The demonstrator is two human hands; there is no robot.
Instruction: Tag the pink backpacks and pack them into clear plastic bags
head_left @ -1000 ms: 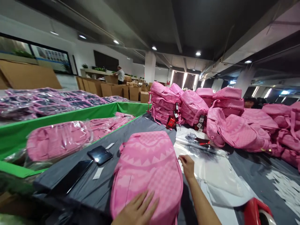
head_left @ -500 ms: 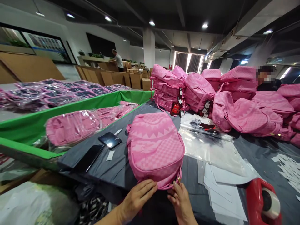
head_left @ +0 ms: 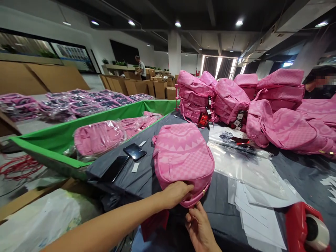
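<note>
A pink backpack (head_left: 183,157) with a checkered, zigzag print lies on the dark-covered table, its near end towards me. My left hand (head_left: 177,194) reaches across to that near end; its fingers are curled against the fabric, and the fingertips are partly hidden in a fold or opening there. Just below, my right hand (head_left: 199,224) pinches the backpack's near edge between thumb and fingers. A small gold zipper pull (head_left: 203,191) shows on the seam above the right hand.
Pink backpacks (head_left: 280,129) are piled at the back right, some with black tags. Clear plastic bags (head_left: 244,168), white sheets (head_left: 257,213) and a red tape dispenser (head_left: 301,227) lie to the right. Left are two phones (head_left: 135,151) and a green-edged bin (head_left: 34,140) of bagged backpacks.
My left hand has moved right and up from the backpack's near left corner onto its near end. My right hand stays at the edge, slightly lower. The view has swung a little left.
</note>
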